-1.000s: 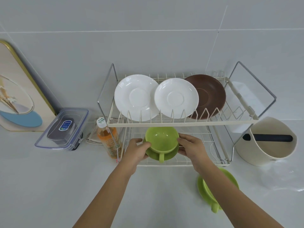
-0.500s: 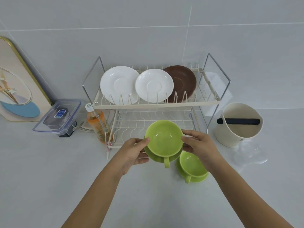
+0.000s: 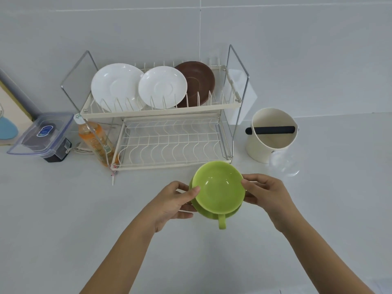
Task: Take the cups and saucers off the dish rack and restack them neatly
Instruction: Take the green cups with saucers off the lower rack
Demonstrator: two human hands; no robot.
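Note:
A green cup (image 3: 219,187) sits on a green saucer (image 3: 209,213), its handle pointing toward me. My left hand (image 3: 171,204) grips the pair on the left, thumb at the cup's rim and fingers under the saucer. My right hand (image 3: 267,196) grips the right side in the same way. The pair hangs just in front of the dish rack (image 3: 161,112). In the rack's upper tier stand two white saucers (image 3: 116,85) (image 3: 162,87) and a brown saucer (image 3: 199,81). The other green cup and saucer are out of sight, hidden under the held pair.
A cream bin (image 3: 261,151) with a black bar stands right of the rack, with a clear lid (image 3: 284,164) in front of it. Left of the rack are an orange drink bottle (image 3: 95,141), a clear plastic box (image 3: 40,134) and a framed picture (image 3: 8,124).
Both hands have drawn the green cup and saucer out of the rack's lower tier and to the right, until they cover the other green set on the counter.

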